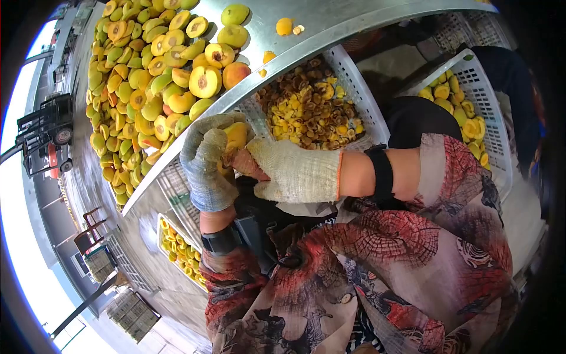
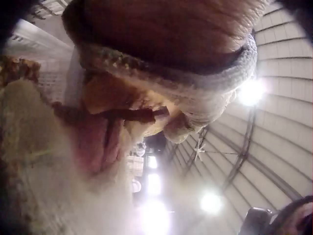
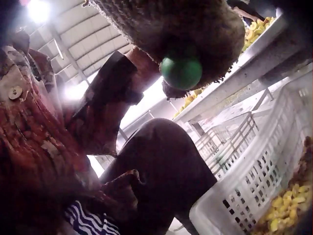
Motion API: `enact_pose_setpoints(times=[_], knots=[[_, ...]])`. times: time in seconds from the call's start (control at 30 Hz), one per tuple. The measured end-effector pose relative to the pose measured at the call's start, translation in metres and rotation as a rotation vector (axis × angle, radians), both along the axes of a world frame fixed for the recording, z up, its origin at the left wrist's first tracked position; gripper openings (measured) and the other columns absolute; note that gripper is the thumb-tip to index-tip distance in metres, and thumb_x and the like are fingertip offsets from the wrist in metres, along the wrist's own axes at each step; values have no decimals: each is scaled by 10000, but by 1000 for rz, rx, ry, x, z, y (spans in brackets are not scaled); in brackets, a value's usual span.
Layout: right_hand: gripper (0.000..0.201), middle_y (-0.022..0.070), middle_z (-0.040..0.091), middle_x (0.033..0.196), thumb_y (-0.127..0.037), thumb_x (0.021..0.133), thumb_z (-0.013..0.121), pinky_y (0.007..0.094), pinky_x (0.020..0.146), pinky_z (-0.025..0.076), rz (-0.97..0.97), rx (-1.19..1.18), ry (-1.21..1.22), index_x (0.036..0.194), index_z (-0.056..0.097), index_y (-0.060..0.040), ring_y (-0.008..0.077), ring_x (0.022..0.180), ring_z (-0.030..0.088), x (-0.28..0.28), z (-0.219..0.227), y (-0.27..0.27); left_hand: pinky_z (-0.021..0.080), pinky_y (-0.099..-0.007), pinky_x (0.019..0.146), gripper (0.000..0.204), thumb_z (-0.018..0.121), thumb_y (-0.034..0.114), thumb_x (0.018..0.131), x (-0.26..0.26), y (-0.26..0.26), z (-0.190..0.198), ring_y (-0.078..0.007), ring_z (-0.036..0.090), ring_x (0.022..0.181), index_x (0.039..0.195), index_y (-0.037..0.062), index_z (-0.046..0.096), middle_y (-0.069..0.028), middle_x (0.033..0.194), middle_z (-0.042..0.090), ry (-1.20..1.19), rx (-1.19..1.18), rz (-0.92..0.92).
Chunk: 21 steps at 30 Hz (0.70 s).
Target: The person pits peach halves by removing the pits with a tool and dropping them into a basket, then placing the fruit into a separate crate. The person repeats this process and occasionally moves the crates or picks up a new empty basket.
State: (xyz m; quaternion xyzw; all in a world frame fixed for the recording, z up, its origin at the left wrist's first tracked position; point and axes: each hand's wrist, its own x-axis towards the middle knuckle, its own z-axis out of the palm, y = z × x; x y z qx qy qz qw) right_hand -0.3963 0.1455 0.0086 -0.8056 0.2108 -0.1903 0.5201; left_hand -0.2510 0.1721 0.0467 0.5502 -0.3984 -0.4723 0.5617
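Both hands wear pale knitted gloves and meet close together in the head view. The left hand (image 1: pixel 206 165) grips a yellow peach piece (image 1: pixel 237 136), its fingers wrapped around the far side. From the right, the right hand (image 1: pixel 300 170) closes on a small tool, its fingers up against the fruit. In the left wrist view a narrow dark tool tip (image 2: pixel 134 115) reaches to the peach. The right wrist view shows a round green handle end (image 3: pixel 181 72) protruding from the right glove. The rest of the tool is hidden by the hands.
Many halved peaches (image 1: pixel 154 76) are heaped on the metal table (image 1: pixel 259 35), whose edge runs just beyond the hands. Below sits a white crate (image 1: pixel 359 79) of pits and scraps (image 1: pixel 312 109). Crates of peach halves stand at the right (image 1: pixel 492 100) and lower left (image 1: pixel 183 251).
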Motion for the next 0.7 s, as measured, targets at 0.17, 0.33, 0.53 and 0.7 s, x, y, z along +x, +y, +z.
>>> enact_pose_setpoints(times=[0.17, 0.33, 0.53, 0.7], knots=[[333, 163, 512, 856, -141, 710, 635, 433, 662, 448, -11, 83, -13, 1003, 488, -82, 374, 772, 547, 12, -21, 9, 494, -305, 774, 305, 571, 202, 793, 5, -5, 11, -209, 616, 844, 960, -51, 601, -146, 939, 643, -102, 90, -130], [277, 112, 564, 737, -136, 709, 635, 356, 610, 501, 80, 376, 100, 926, 503, -24, 294, 698, 609, 11, -1, 1, 497, -282, 743, 308, 577, 193, 777, 11, -14, 22, -187, 622, 808, 962, -50, 615, -121, 926, 656, -141, 216, -232], [186, 83, 582, 670, -141, 737, 646, 311, 506, 504, 347, 1053, 76, 766, 522, -5, 175, 549, 598, -14, 40, -21, 511, -336, 743, 363, 564, 248, 784, 11, -16, 20, -224, 624, 820, 993, -49, 587, -158, 951, 638, -148, 235, -280], [160, 27, 533, 610, -155, 784, 626, 325, 495, 495, 465, 1553, -126, 731, 534, -35, 145, 508, 550, -17, 37, -17, 523, -422, 745, 422, 558, 345, 816, 5, -4, 4, -301, 612, 871, 1045, -10, 543, -189, 1004, 597, 206, 40, -198]])
